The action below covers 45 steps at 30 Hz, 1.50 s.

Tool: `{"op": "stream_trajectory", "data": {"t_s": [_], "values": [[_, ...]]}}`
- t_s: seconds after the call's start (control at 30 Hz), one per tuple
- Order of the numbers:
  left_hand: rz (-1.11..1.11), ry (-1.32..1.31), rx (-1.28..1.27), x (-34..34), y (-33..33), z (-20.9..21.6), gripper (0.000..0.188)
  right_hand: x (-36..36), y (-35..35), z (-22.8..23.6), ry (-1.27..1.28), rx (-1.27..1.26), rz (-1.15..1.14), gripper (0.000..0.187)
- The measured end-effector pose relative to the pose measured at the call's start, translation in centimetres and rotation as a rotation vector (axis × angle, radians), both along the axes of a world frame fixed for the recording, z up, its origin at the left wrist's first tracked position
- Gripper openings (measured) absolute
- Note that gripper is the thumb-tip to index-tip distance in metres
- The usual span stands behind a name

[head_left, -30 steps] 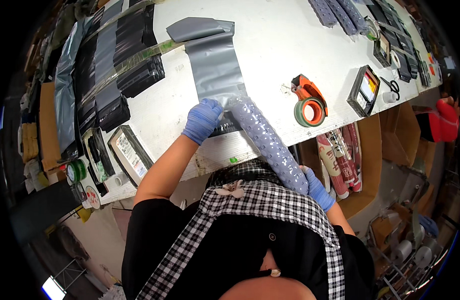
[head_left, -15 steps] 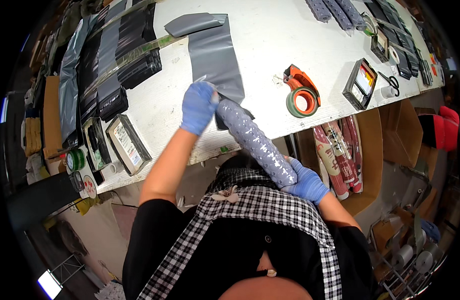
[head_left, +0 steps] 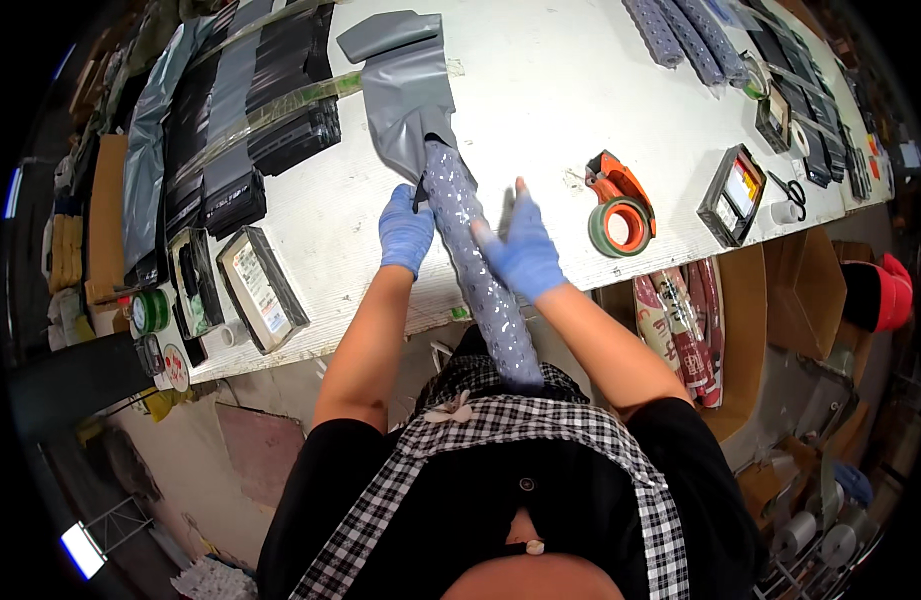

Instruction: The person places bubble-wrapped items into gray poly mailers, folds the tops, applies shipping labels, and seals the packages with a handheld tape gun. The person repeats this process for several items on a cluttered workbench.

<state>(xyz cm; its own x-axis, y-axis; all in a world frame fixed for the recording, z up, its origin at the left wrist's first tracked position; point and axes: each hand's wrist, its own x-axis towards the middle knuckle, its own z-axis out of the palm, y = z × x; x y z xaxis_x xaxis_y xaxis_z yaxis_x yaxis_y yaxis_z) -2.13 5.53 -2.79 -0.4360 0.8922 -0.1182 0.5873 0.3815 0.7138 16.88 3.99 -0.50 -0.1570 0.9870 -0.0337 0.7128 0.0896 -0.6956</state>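
Note:
A grey-blue patterned roll [head_left: 475, 270] in shiny clear film slants from the table to my apron. Its far end sits inside the mouth of a grey plastic mailing bag [head_left: 405, 95], which lies on the table with its far end folded over. On the roll's left side, my gloved left hand [head_left: 407, 230] pinches the dark-lined edge of the bag's mouth. My gloved right hand [head_left: 525, 248] is on the roll's right side, fingers spread, its thumb at the roll's surface. The roll's near end reaches the checked apron [head_left: 570, 415].
An orange tape dispenser [head_left: 622, 205] stands right of my hands, with a framed box [head_left: 732, 195] and scissors [head_left: 788, 192] beyond. Stacked mailing bags [head_left: 225, 120] lie left, near another box [head_left: 262, 290]. More patterned rolls [head_left: 685, 40] lie far right. A carton of wrapped rolls [head_left: 740, 330] sits below the edge.
The roll's far end has gone into the bag and the roll stands straighter. My right hand has moved from its near end up alongside it and opened; my left hand has moved slightly nearer me.

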Motion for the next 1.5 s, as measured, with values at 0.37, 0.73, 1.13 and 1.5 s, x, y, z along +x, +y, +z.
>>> {"op": "stream_trajectory", "data": {"t_s": [0.37,0.73,1.13,1.5], "values": [[-0.502,0.039,-0.39,1.8,-8.0,3.1,0.026,4.4,-3.3,-0.9,0.073,-0.169,0.04,0.029],[-0.383,-0.373,-0.499,6.6,-9.1,5.3,0.083,11.2,-4.0,8.4,-0.285,-0.456,0.469,0.045],[-0.056,-1.234,-0.321,5.0,0.9,2.3,0.046,40.2,11.4,6.3,-0.809,-0.21,-0.078,0.024],[-0.152,-1.088,0.162,-0.7,6.7,8.4,0.059,40.0,12.8,6.1,-0.843,-0.285,0.048,0.024]]}}
